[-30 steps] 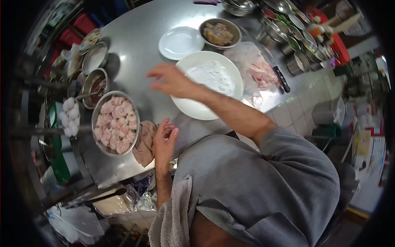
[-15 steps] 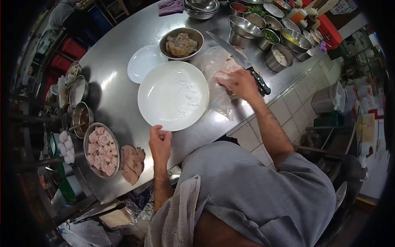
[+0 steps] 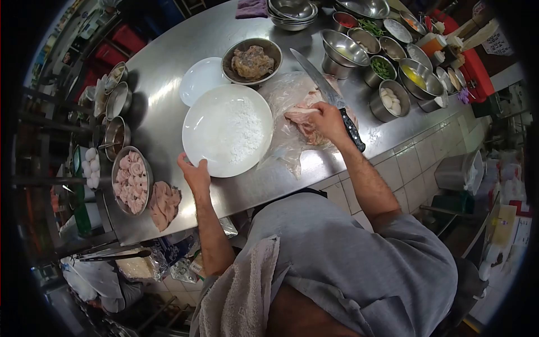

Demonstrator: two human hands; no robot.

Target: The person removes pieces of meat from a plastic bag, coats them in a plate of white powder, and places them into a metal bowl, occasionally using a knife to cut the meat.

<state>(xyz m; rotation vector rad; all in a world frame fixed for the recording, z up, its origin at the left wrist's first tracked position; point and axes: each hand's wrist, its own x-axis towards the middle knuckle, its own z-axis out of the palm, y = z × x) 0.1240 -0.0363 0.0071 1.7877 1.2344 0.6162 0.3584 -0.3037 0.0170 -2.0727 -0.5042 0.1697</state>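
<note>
My left hand (image 3: 195, 175) is at the lower left rim of a large white plate (image 3: 202, 135), thumb and fingers closed on its edge. White powder (image 3: 246, 130) is spread over the plate's right half. In my right hand (image 3: 330, 123), thumb and fingers pinch a piece of pale pink raw meat (image 3: 303, 119) with whitish skin or fat. The meat lies over a clear plastic bag (image 3: 281, 92). A large knife (image 3: 317, 76) with a black handle rests beside my right hand, pointing away from me.
Behind the plate are a smaller white plate (image 3: 197, 78) and a metal bowl of brownish meat (image 3: 251, 62). A bowl of pink meat pieces (image 3: 131, 181) and a loose meat slice (image 3: 164, 205) lie left. Metal bowls, including white eggs (image 3: 389, 101), crowd the back right.
The large plate has slid left with my left hand, away from the bag. My right hand now lifts an edge of the meat. The view has shifted slightly.
</note>
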